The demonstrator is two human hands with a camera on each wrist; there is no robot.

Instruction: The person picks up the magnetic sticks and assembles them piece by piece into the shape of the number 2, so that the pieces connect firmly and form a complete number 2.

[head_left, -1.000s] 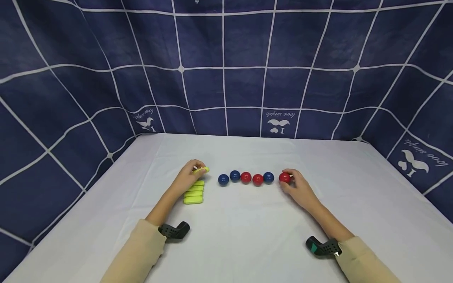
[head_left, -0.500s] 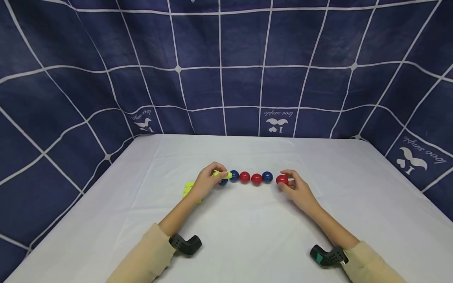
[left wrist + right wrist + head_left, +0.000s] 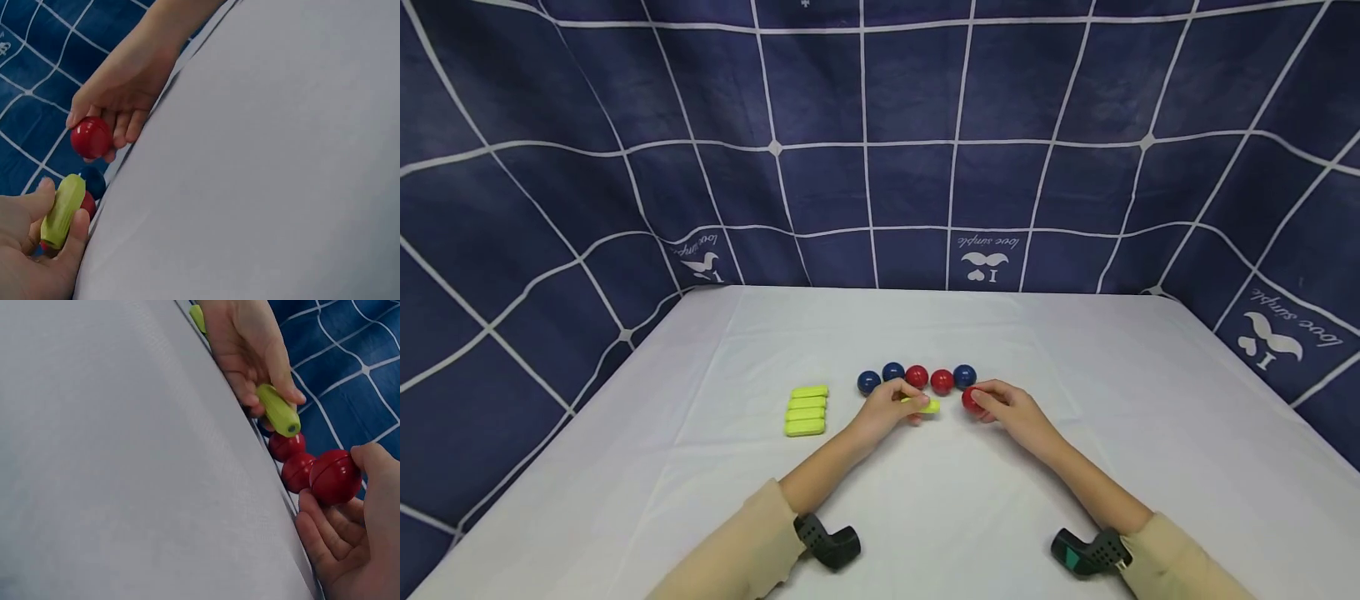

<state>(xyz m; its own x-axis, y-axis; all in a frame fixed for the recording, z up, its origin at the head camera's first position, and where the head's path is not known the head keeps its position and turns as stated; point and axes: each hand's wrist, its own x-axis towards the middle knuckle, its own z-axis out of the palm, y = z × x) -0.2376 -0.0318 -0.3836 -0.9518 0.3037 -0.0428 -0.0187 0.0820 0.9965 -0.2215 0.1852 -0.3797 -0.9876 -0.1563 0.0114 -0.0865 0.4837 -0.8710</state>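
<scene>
My left hand (image 3: pixel 887 410) pinches a short yellow-green rod (image 3: pixel 63 211) between thumb and fingers, above the white table. A dark round spot marks the rod's end in the right wrist view. Opposite it, my right hand (image 3: pixel 1017 414) holds a glossy red ball (image 3: pixel 335 477) with a thin seam, between thumb and fingertips. Rod and ball face each other with a small gap between them. Just behind the hands lies a row of balls: two blue at the left, two red (image 3: pixel 942 382) in the middle, and a blue ball (image 3: pixel 965 377) at the right end.
Several more yellow-green rods (image 3: pixel 806 408) lie side by side in a column, left of the balls. The white cloth-covered table (image 3: pixel 925 517) ends at the back against a dark blue curtain (image 3: pixel 910 183) with white grid lines.
My left hand has carried the rod rightward from beside the other rods, past the left blue balls, and nearer to me. My right hand has brought the red ball leftward and slightly nearer.
</scene>
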